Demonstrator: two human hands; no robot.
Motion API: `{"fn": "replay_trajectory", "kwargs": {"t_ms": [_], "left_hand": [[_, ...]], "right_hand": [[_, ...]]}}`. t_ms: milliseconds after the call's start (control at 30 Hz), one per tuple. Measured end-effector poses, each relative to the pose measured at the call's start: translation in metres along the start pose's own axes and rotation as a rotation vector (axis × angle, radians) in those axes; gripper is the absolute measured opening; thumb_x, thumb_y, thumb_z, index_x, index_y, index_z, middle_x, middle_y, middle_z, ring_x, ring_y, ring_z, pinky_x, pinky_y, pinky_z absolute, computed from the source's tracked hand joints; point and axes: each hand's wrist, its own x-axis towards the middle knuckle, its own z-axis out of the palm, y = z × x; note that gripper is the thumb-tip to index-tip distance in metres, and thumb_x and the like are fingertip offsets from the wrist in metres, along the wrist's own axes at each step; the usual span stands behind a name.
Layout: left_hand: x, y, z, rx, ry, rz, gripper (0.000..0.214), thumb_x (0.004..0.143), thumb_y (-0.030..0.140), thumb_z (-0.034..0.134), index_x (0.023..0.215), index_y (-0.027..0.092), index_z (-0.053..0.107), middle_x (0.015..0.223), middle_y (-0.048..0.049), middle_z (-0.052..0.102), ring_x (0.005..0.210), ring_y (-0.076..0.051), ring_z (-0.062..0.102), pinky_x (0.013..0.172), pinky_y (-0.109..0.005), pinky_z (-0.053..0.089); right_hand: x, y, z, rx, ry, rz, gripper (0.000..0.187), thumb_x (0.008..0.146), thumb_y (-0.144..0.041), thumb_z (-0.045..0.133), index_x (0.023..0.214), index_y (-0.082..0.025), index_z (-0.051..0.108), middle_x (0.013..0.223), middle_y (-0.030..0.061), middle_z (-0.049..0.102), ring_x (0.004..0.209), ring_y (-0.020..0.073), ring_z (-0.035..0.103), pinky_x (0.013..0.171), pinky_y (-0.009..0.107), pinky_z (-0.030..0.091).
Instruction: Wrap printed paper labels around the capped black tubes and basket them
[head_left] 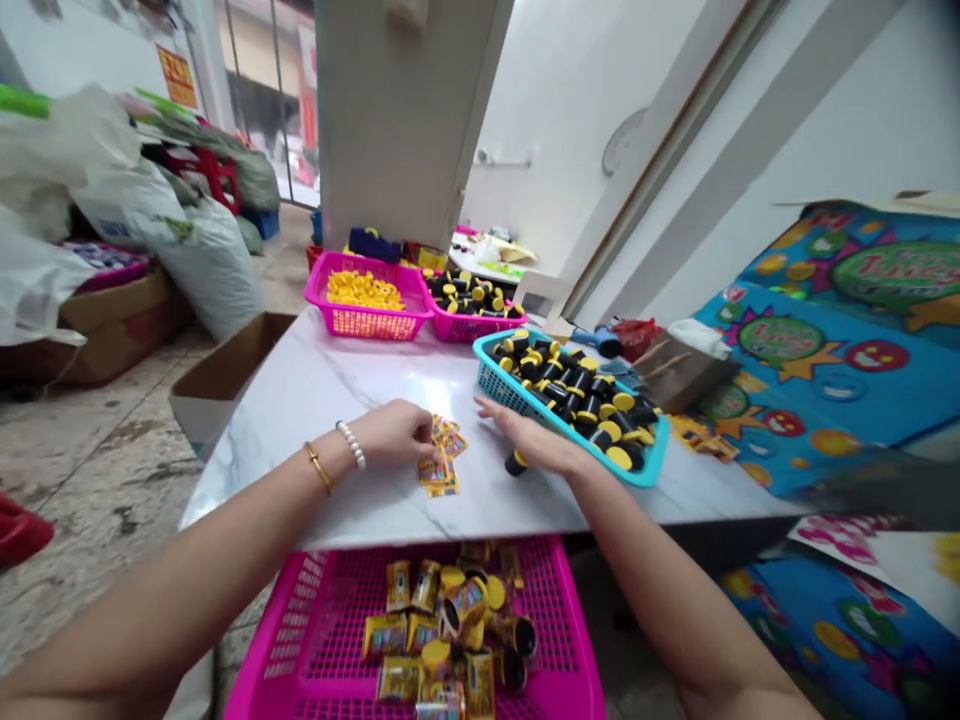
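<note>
My left hand [396, 432] rests on the white marble table [315, 400], fingers curled onto a small pile of orange and yellow stickers [442, 458]. My right hand [534, 440] lies over a small black tube with a yellow cap [516, 464], fingers stretched towards the stickers. Just beyond my right hand stands a blue basket [645, 472] full of black tubes with yellow caps. Below the table's near edge a pink basket [330, 620] holds several tubes wrapped in the printed stickers.
Two pink baskets sit at the table's far end, one with yellow caps [364, 290] and one with black tubes [468, 296]. An open cardboard box [217, 380] stands left of the table. Colourful printed cartons [825, 350] are stacked on the right. White sacks [202, 250] lie on the floor, left.
</note>
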Motion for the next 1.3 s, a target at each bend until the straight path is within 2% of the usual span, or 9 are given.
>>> {"fn": "replay_trajectory", "kwargs": {"t_ms": [133,233,433,633,833,933,1067,1200,1300], "left_hand": [[0.000,0.004,0.008,0.052,-0.021,-0.006,0.014,0.071,0.030,0.066,0.074,0.017,0.066,0.069,-0.0046,0.067,0.059,-0.016,0.052,0.054,-0.026,0.030],[0.002,0.006,0.010,0.047,-0.064,0.005,0.006,0.072,0.020,0.059,0.070,0.018,0.065,0.068,-0.0043,0.066,0.059,-0.016,0.053,0.055,-0.026,0.030],[0.002,0.008,0.006,0.024,0.000,0.060,0.007,0.072,0.022,0.061,0.073,0.016,0.066,0.072,-0.0046,0.065,0.063,-0.015,0.053,0.059,-0.026,0.033],[0.000,0.009,-0.002,-0.190,0.090,0.005,0.007,0.072,0.020,0.061,0.075,0.015,0.063,0.069,-0.0006,0.064,0.063,-0.012,0.052,0.058,-0.023,0.036],[0.001,0.008,-0.003,-0.669,0.073,-0.015,0.012,0.069,0.019,0.067,0.074,0.015,0.057,0.062,0.0031,0.057,0.053,-0.009,0.050,0.051,-0.021,0.038],[0.001,0.010,-0.004,-0.846,0.044,0.006,0.016,0.068,0.019,0.069,0.076,0.015,0.056,0.058,0.0046,0.055,0.049,-0.008,0.049,0.047,-0.020,0.037],[0.002,0.011,-0.003,-0.918,0.161,0.008,0.016,0.069,0.015,0.070,0.073,0.015,0.055,0.054,0.0058,0.054,0.044,-0.007,0.047,0.043,-0.019,0.035],[0.004,0.012,0.004,-0.899,0.300,-0.039,0.015,0.075,0.020,0.068,0.073,0.016,0.053,0.051,0.0058,0.053,0.040,-0.007,0.046,0.040,-0.018,0.034],[0.003,0.013,0.007,-0.799,0.334,-0.058,0.012,0.079,0.026,0.064,0.078,0.016,0.058,0.054,0.0039,0.058,0.042,-0.008,0.052,0.042,-0.019,0.037]], "right_hand": [[-0.004,0.001,-0.020,0.186,0.094,0.046,0.072,0.093,-0.067,0.013,0.138,-0.025,0.050,0.120,0.0087,0.066,0.125,0.0260,0.051,0.110,0.045,0.034],[-0.002,0.006,-0.013,0.163,0.109,0.064,0.072,0.095,-0.063,0.007,0.145,-0.022,0.038,0.118,0.0104,0.067,0.117,0.0257,0.057,0.104,0.046,0.041],[0.005,0.019,0.028,-0.325,0.147,0.052,0.082,0.090,-0.067,0.028,0.154,-0.019,0.012,0.151,0.0151,0.035,0.137,0.0348,0.033,0.111,0.054,0.024],[0.002,0.018,0.015,-0.141,0.073,-0.066,0.077,0.093,-0.065,0.023,0.153,-0.018,0.015,0.154,0.0142,0.030,0.142,0.0278,0.027,0.115,0.050,0.021],[-0.012,-0.022,0.014,0.075,0.564,-0.092,0.049,0.092,-0.049,0.048,0.129,-0.019,0.056,0.118,0.0114,0.066,0.107,0.0245,0.061,0.094,0.040,0.047],[-0.011,-0.042,0.028,0.207,0.403,-0.009,0.036,0.087,-0.045,0.057,0.110,-0.019,0.066,0.097,0.0074,0.071,0.086,0.0204,0.066,0.076,0.033,0.052],[0.000,-0.051,0.054,0.536,0.204,0.080,0.033,0.083,-0.047,0.060,0.092,-0.016,0.068,0.077,0.0031,0.067,0.056,0.0115,0.056,0.050,0.024,0.045],[0.011,-0.046,0.076,0.803,0.291,0.130,0.033,0.084,-0.049,0.058,0.084,-0.016,0.063,0.063,-0.0022,0.057,0.045,0.0083,0.044,0.041,0.021,0.035],[0.014,-0.037,0.085,0.638,0.422,0.119,0.038,0.088,-0.051,0.051,0.076,-0.017,0.063,0.059,-0.0013,0.056,0.051,0.0122,0.049,0.046,0.023,0.038]]}}
